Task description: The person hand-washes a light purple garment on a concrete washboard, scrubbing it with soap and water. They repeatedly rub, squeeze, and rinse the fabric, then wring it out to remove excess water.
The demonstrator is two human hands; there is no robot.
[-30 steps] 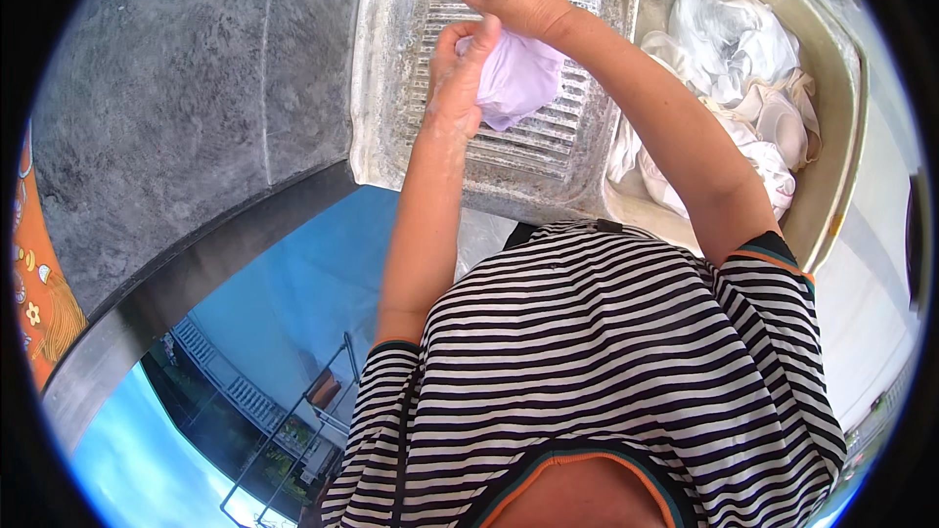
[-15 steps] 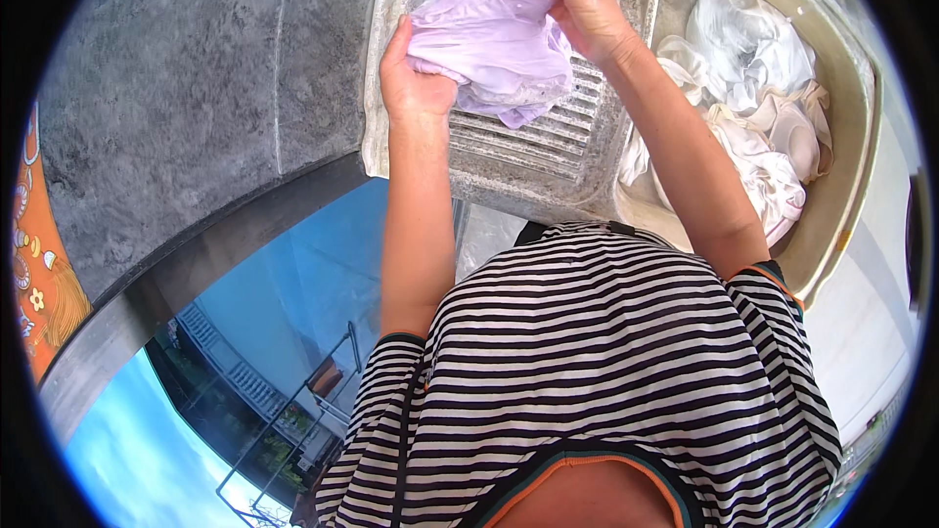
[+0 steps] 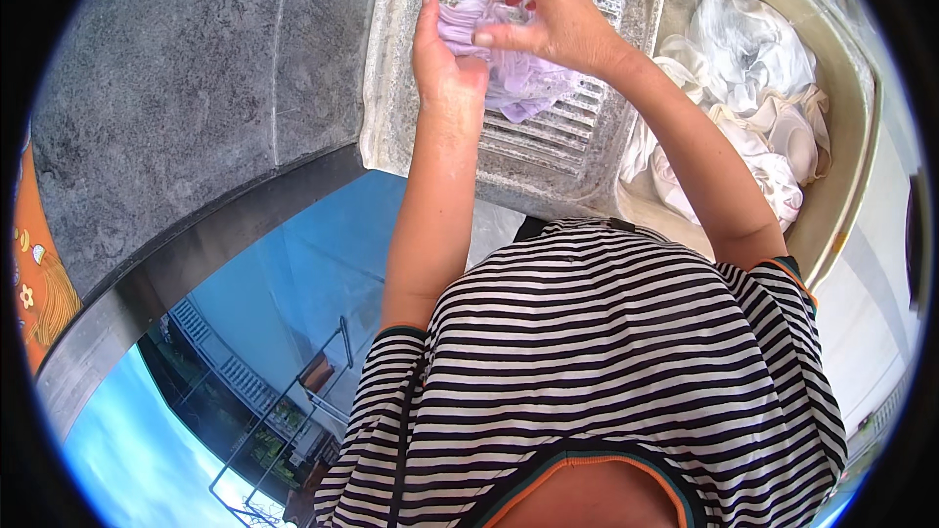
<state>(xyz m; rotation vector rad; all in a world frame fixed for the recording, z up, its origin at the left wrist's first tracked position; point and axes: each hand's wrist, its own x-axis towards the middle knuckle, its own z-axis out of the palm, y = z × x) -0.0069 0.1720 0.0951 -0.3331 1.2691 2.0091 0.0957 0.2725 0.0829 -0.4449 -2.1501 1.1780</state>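
Observation:
A small pale lilac cloth (image 3: 518, 78) is bunched between both hands above the ribbed washboard (image 3: 548, 137) of a stone wash sink. My left hand (image 3: 442, 54) grips its left edge with the fingers curled up. From the right, my right hand (image 3: 548, 20) pinches the cloth's top between thumb and fingers. Part of the cloth hangs down onto the ribs.
A basin (image 3: 841, 186) to the right of the washboard holds several white and cream clothes (image 3: 753, 108). A grey stone slab (image 3: 196, 98) lies to the left. Below it a glossy dark surface (image 3: 245, 362) reflects sky and a railing. An orange patterned thing (image 3: 34, 274) sits at the left rim.
The cloth was spread wide between the hands half a second ago; now it is gathered into a small bunch, and both hands have come closer together over the washboard.

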